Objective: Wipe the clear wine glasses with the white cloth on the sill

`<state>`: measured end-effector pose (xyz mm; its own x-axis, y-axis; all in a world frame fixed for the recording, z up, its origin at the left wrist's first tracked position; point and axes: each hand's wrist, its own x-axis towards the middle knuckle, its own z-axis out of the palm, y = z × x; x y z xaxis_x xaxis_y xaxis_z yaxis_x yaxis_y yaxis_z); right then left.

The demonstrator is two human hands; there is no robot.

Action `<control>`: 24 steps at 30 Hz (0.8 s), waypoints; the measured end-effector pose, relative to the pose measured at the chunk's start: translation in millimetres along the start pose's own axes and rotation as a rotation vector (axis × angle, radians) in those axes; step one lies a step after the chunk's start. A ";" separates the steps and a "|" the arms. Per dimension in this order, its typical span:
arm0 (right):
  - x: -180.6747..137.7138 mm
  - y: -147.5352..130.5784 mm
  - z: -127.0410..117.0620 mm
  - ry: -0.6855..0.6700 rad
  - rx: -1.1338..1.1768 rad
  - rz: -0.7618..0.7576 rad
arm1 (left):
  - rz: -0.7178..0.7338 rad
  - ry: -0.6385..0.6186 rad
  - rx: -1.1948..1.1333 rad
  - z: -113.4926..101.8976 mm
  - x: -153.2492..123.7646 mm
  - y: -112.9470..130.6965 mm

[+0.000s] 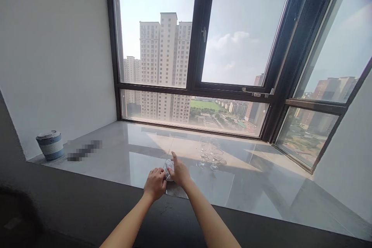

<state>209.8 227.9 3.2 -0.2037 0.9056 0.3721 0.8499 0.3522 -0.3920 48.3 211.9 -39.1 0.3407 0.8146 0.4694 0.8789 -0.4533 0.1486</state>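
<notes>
Near the front edge of the sill, my two hands meet around a small clear glass with a crumpled white cloth (169,166) at it. My left hand (155,183) is closed, its fingers curled at the left side of the glass. Pressed against the cloth from the right is my right hand (180,171), with one finger pointing up and the others bent. My fingers hide most of the glass, so its full shape does not show. To the right, several clear stemmed glasses (214,157) stand close together on the sill.
The glossy tiled window sill (139,166) reflects light, and its front edge drops to a dark wall. A blue and white bucket-like container (50,146) stands at the left, beside a blurred-out patch. Dark-framed windows (194,89) rise behind; a white wall (58,46) bounds the left.
</notes>
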 end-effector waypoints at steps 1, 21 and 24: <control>-4.4 -3.6 11.7 -0.014 0.026 0.017 | -0.002 -0.004 -0.004 0.4 0.0 -0.3; -123.6 109.7 -18.8 0.261 -0.120 0.165 | -0.057 0.028 0.011 11.7 1.7 -6.9; -124.7 105.9 -16.4 0.317 -0.197 0.179 | -0.060 0.007 0.014 10.6 2.3 -5.9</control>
<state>333.2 148.5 -70.9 0.0893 0.8198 0.5657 0.9414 0.1161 -0.3168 47.4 220.3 -48.2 0.2855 0.8374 0.4660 0.9022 -0.3988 0.1640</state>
